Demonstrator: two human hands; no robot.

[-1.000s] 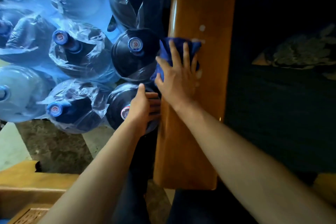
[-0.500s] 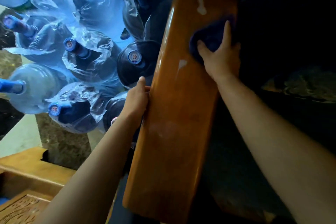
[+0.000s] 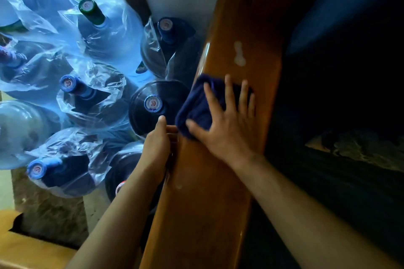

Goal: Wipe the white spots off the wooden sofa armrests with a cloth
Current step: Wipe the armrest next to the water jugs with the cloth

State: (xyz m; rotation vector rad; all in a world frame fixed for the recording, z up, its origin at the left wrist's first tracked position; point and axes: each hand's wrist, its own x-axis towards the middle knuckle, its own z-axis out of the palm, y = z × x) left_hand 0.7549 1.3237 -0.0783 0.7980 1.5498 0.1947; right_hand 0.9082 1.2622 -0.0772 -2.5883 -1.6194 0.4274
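- Cloth (image 3: 196, 107) is soft and floppy, so my right hand (image 3: 227, 129) presses it flat, fingers spread, on the slick armrest (image 3: 203, 203).
- Left hand (image 3: 156, 146) grips the armrest's left edge; white spot (image 3: 239, 53) sits just beyond.

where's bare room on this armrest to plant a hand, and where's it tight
Bare wood on the armrest runs from the right hand and blue cloth toward its near end. Beyond the cloth sits a white spot. Water jugs crowd its outer side, where the left hand grips.

Looks like a home living room: polished wooden sofa armrest (image 3: 220, 181), dark seat cushion (image 3: 341, 181), large water-cooler jugs (image 3: 153, 102) in plastic bags crowded on a stone-tiled floor (image 3: 50, 214).
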